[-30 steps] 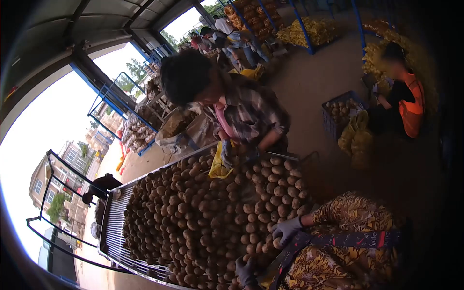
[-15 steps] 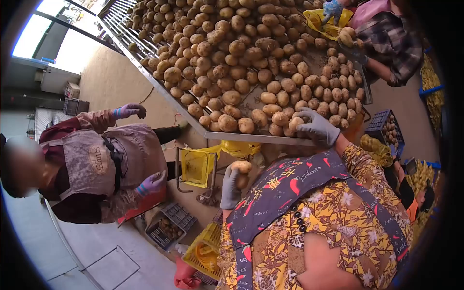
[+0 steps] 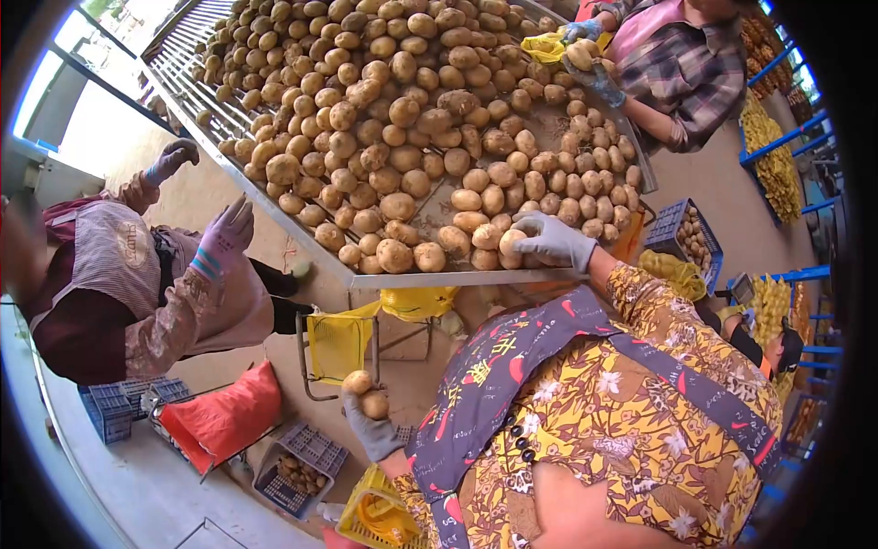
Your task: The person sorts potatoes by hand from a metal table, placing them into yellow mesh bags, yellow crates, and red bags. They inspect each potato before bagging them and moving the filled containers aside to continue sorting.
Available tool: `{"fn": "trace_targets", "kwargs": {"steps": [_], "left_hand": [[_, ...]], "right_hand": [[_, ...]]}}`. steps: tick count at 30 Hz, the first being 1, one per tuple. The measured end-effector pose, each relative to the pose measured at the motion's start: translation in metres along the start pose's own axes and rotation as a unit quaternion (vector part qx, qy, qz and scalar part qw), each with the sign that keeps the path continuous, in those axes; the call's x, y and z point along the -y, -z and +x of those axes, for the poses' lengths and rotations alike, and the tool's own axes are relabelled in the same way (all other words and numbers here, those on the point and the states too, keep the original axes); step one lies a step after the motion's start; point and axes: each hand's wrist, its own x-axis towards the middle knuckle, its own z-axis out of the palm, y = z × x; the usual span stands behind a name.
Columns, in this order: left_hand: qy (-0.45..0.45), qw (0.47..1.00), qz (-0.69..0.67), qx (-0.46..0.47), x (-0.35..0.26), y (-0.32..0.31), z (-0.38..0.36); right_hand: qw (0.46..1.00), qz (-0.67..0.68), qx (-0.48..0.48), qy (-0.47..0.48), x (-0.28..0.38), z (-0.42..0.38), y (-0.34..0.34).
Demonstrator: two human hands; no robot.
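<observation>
My left hand [image 3: 373, 425], in a grey glove, is held out left of my apron, away from the sorting table. Its fingers are closed round two potatoes, an upper potato [image 3: 357, 382] and a lower potato [image 3: 374, 404]. My right hand [image 3: 556, 241], also grey-gloved, reaches over the near rim of the table [image 3: 476, 278]. Its thumb and fingertips are on a pale potato [image 3: 511, 243] at the front of the heap. Many more potatoes [image 3: 393, 156] lie across the table, some dusty with soil.
A co-worker in a striped apron [image 3: 137, 256] stands at left, purple-gloved hands raised. Across the table, another person's gloved hand [image 3: 599, 80] holds potatoes by a yellow mesh bag [image 3: 544, 48]. A yellow mesh bag on a frame [image 3: 340, 348], crates [image 3: 293, 471] and a red sack [image 3: 224, 416] stand below.
My left hand has moved out left and down from my apron, still holding potatoes. My right hand stays at the table's front potatoes. The left co-worker's hands have risen, and the view has shifted.
</observation>
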Motion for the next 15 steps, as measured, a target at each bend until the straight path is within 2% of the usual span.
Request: {"fn": "trace_targets", "kwargs": {"steps": [2,3,5,6,7,8,9,10,12,13,15], "left_hand": [[-0.012,1.0,-0.004,-0.009,-0.011,0.001,0.01],[-0.039,0.998,0.041,-0.03,-0.018,0.006,0.02],[-0.063,0.98,0.178,-0.056,-0.041,0.012,0.033],[-0.064,0.98,0.18,-0.051,-0.048,0.011,0.039],[-0.192,0.888,0.393,-0.139,-0.052,0.006,0.046],[-0.308,0.727,0.574,-0.216,-0.058,-0.007,0.05],[-0.347,0.679,0.608,-0.22,-0.068,-0.021,0.052],[-0.351,0.681,0.608,-0.208,-0.07,-0.042,0.059],[-0.289,0.825,0.486,-0.03,-0.067,-0.087,0.069],[-0.294,0.829,0.475,0.038,-0.064,-0.14,0.055],[-0.331,0.766,0.527,0.16,-0.034,-0.208,0.06]], "right_hand": [[1.0,0.015,0.008,0.021,0.001,-0.002,0.0],[1.0,0.018,0.005,0.022,-0.006,-0.002,-0.001],[0.993,0.118,0.004,0.023,-0.019,0.0,-0.005],[0.992,0.12,-0.001,0.024,-0.02,0.0,-0.007],[0.992,0.122,-0.008,0.024,-0.021,-0.001,-0.009],[0.992,0.124,-0.016,0.023,-0.02,-0.002,-0.01],[0.996,0.072,-0.024,0.04,-0.026,0.001,-0.012],[0.996,0.068,-0.039,0.037,-0.024,0.001,-0.014],[0.996,0.067,-0.056,0.026,-0.022,0.001,-0.017],[0.995,0.064,-0.067,0.035,-0.025,0.001,-0.018],[0.994,0.074,-0.064,0.041,-0.026,0.002,-0.017]]}}
